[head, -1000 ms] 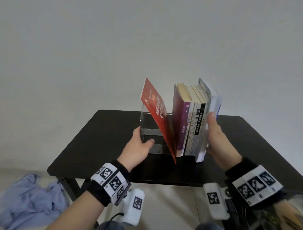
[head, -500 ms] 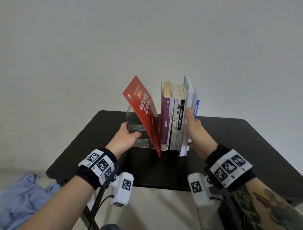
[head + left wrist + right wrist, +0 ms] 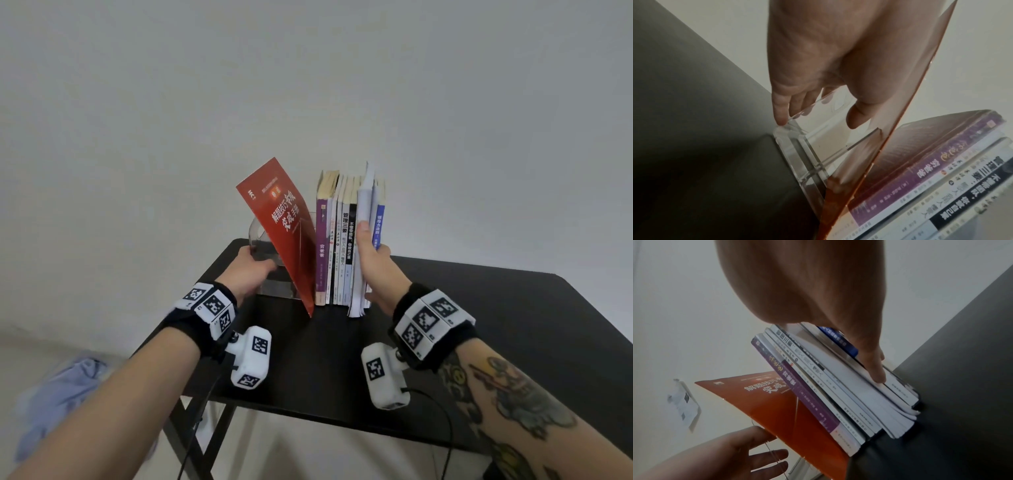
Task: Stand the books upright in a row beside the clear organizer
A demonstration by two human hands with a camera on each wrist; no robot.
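Note:
Several books (image 3: 337, 240) stand upright, spines toward me, in a row on the black table (image 3: 479, 325). At the row's left end a red book's cover (image 3: 284, 233) leans left across the clear organizer (image 3: 262, 240), which stands just left of the row. My left hand (image 3: 250, 270) pinches the organizer's near wall (image 3: 818, 123), thumb inside, fingers outside. My right hand (image 3: 371, 260) clasps the right end of the row, with its thumb on the white book (image 3: 364, 205) and its fingers (image 3: 875, 369) flat along the blue book (image 3: 378, 226).
The books and organizer sit near the table's back left edge, close to a plain wall. The table's right half and front lie bare and dark. A blue cloth (image 3: 61, 394) lies on the floor at the left. A small wall fitting (image 3: 684, 404) shows in the right wrist view.
The row has come from a rightward tilt to upright, and the red cover leans further left. Both hands keep their holds. My head has moved, shifting the view.

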